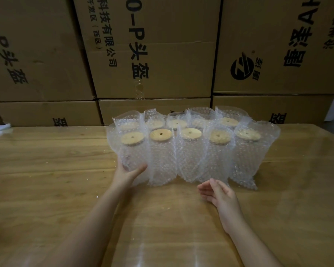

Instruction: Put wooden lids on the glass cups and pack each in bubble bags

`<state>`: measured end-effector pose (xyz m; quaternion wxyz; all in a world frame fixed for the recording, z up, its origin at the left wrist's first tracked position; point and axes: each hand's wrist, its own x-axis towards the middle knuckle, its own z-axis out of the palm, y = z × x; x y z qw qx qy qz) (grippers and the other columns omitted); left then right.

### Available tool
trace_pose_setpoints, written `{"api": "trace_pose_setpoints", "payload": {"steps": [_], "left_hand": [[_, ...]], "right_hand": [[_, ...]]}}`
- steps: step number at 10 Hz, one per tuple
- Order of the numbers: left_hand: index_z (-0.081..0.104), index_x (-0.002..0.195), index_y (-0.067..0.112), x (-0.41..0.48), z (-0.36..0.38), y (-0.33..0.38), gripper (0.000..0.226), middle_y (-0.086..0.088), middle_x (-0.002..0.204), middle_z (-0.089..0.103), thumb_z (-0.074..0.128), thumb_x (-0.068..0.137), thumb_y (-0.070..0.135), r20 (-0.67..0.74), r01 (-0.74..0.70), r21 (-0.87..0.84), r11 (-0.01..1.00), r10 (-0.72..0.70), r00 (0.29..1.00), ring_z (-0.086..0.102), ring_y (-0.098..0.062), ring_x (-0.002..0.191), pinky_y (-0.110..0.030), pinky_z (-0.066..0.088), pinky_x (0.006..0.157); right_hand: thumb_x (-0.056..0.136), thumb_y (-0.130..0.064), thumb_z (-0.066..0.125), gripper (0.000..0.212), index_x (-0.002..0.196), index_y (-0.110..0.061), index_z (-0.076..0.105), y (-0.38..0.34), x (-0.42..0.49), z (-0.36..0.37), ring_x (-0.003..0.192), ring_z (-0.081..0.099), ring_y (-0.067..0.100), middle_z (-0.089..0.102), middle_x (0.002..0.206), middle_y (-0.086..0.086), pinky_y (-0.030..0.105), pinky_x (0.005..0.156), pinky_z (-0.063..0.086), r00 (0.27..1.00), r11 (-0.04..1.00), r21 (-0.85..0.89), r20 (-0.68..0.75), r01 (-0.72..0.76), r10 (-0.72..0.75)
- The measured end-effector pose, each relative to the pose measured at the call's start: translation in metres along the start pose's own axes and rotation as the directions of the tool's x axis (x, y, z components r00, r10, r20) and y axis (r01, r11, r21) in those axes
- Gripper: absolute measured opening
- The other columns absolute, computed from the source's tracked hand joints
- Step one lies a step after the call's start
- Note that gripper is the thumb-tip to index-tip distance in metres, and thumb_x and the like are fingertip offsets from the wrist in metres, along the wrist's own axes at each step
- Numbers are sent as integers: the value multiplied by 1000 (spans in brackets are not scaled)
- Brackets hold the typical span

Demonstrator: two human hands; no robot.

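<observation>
Ten glass cups (163, 162) stood upright in two tight rows of five, each in a clear bubble bag (245, 160) open on top, each capped by a round wooden lid (159, 135) with a centre hole. Front-left cup (132, 157) was held low by the left hand (128, 173).

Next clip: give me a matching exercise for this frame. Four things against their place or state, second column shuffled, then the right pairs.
Column one:
1. left hand
2. right hand
3. round pale wooden lids with centre holes
4. brown cardboard boxes with black print

Column two:
A. stacked behind the wooden table
B. open, holding nothing
C. inside upright clear bubble bags
D. gripping the leftmost front bagged cup

Pairs: 1-D, 2-B, 3-C, 4-A.
</observation>
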<state>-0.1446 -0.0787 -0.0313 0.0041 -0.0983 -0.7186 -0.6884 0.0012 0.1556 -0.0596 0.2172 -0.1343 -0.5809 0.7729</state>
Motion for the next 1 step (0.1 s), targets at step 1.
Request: {"api": "trace_pose_setpoints", "payload": {"steps": [1], "left_hand": [[23, 148, 20, -9, -8, 4, 95, 0, 140, 46, 81, 73, 15, -4, 23, 8, 1000, -23, 1000, 56, -10, 110, -21, 52, 83]], "right_hand": [[99, -16, 46, 29, 83, -1, 65, -1, -1, 0, 74, 70, 16, 73, 78, 11, 21, 65, 55, 1000, 1000, -3, -16, -14, 14]]}}
